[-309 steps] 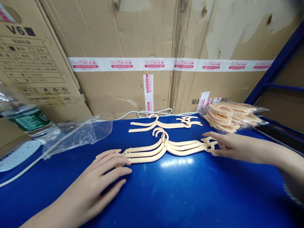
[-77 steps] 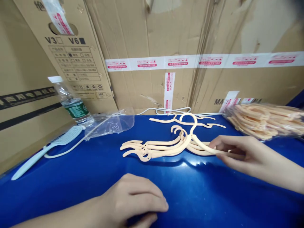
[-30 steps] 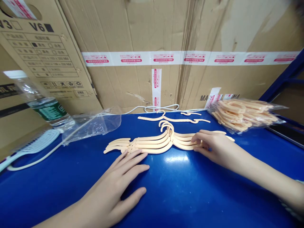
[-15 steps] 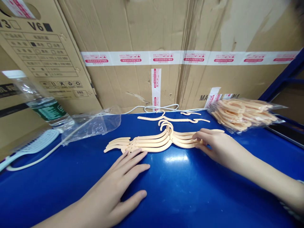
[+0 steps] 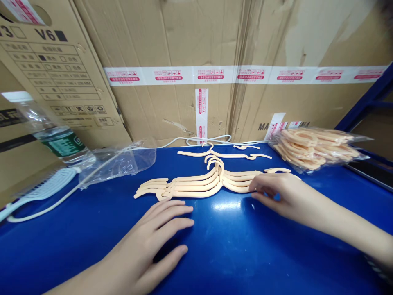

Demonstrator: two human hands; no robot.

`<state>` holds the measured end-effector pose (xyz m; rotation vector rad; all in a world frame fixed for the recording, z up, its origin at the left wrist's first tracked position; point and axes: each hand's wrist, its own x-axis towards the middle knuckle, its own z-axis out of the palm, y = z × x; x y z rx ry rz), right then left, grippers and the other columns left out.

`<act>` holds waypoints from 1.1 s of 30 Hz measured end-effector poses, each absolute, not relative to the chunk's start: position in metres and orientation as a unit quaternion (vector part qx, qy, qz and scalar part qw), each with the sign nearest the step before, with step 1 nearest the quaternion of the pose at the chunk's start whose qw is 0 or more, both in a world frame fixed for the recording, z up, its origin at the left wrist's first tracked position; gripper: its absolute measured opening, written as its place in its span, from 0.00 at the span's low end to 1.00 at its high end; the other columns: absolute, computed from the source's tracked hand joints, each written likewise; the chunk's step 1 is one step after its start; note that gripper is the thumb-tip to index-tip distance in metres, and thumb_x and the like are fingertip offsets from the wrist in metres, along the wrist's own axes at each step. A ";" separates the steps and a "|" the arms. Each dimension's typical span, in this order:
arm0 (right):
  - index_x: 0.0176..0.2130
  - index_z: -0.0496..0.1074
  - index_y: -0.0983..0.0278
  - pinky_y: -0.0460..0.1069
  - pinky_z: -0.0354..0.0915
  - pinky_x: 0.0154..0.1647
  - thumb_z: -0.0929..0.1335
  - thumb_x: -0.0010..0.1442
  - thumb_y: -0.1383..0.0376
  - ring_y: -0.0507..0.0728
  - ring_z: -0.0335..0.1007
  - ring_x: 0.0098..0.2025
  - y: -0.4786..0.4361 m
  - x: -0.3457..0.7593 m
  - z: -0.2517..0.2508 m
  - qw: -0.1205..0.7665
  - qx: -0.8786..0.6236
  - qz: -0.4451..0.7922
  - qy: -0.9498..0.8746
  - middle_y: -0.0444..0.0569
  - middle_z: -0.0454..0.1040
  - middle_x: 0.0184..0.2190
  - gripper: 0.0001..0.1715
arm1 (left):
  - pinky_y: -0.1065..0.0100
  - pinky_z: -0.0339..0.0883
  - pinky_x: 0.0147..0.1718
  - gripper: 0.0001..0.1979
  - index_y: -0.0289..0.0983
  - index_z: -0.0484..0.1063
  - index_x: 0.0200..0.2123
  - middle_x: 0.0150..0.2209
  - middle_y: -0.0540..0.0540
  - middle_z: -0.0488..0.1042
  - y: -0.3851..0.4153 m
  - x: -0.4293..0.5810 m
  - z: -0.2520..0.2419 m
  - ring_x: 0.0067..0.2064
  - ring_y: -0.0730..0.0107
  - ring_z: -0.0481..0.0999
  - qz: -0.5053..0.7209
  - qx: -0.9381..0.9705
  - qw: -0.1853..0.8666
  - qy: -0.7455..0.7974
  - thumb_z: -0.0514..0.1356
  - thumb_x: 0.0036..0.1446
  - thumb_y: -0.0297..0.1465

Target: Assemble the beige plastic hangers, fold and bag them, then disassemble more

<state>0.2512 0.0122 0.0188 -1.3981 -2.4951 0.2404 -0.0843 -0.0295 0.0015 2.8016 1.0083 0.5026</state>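
Note:
Several peach plastic clothes hangers [image 5: 196, 187] lie nested in a row on the blue tabletop, hooks toward the back. My left hand [image 5: 150, 239] rests just in front of their left end, fingers spread and holding nothing. At the right end is my right hand [image 5: 276, 192]. Its fingers are bent, with fingertips and thumb a little apart beside the nearest hanger's arm, and it covers part of the right-hand ends. Behind the row lies a single hanger [image 5: 196, 154] with a hooked piece at its right.
A clear bag of more hangers [image 5: 313, 149] lies at the back right. On the left are a water bottle [image 5: 61, 141], a light-blue hairbrush [image 5: 52, 188], an empty plastic bag [image 5: 123, 164] and a white cable [image 5: 46, 217]. Cardboard boxes [image 5: 172, 106] stand behind.
My left hand has drawn back slightly from the hangers' left end. My right hand has shifted a little toward me, uncovering more of the right-hand ends. The hangers look almost unmoved.

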 end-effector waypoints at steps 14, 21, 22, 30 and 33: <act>0.41 0.71 0.59 0.46 0.62 0.33 0.66 0.60 0.71 0.53 0.70 0.32 -0.008 0.242 0.028 0.025 -0.403 0.255 -0.879 0.44 0.75 0.34 0.09 | 0.63 0.70 0.53 0.14 0.42 0.71 0.47 0.51 0.44 0.75 -0.027 -0.082 0.002 0.54 0.63 0.73 0.180 0.934 0.064 0.302 0.54 0.61 0.24; 0.39 0.71 0.59 0.45 0.62 0.33 0.66 0.60 0.72 0.52 0.69 0.32 -0.007 0.241 0.027 0.036 -0.400 0.263 -0.877 0.42 0.75 0.34 0.09 | 0.66 0.71 0.52 0.14 0.43 0.71 0.47 0.51 0.45 0.75 -0.027 -0.082 0.003 0.54 0.64 0.73 0.189 0.932 0.053 0.303 0.55 0.60 0.24; 0.38 0.71 0.60 0.45 0.62 0.33 0.65 0.61 0.72 0.51 0.70 0.32 -0.006 0.241 0.027 0.040 -0.397 0.265 -0.878 0.42 0.75 0.34 0.09 | 0.66 0.71 0.52 0.14 0.43 0.71 0.47 0.51 0.46 0.75 -0.027 -0.082 0.003 0.54 0.64 0.74 0.192 0.932 0.053 0.303 0.55 0.60 0.24; 0.37 0.75 0.59 0.45 0.62 0.34 0.63 0.65 0.69 0.51 0.70 0.33 -0.005 0.244 0.028 0.052 -0.359 0.241 -0.900 0.44 0.75 0.32 0.12 | 0.66 0.71 0.52 0.15 0.43 0.71 0.47 0.51 0.46 0.75 -0.026 -0.083 0.001 0.54 0.64 0.73 0.188 0.933 0.063 0.302 0.54 0.60 0.23; 0.38 0.76 0.59 0.45 0.62 0.34 0.62 0.67 0.69 0.52 0.70 0.33 -0.005 0.244 0.029 0.055 -0.349 0.226 -0.908 0.45 0.75 0.32 0.14 | 0.65 0.71 0.52 0.15 0.44 0.71 0.48 0.51 0.46 0.75 -0.026 -0.083 0.000 0.54 0.64 0.74 0.191 0.931 0.064 0.305 0.54 0.60 0.23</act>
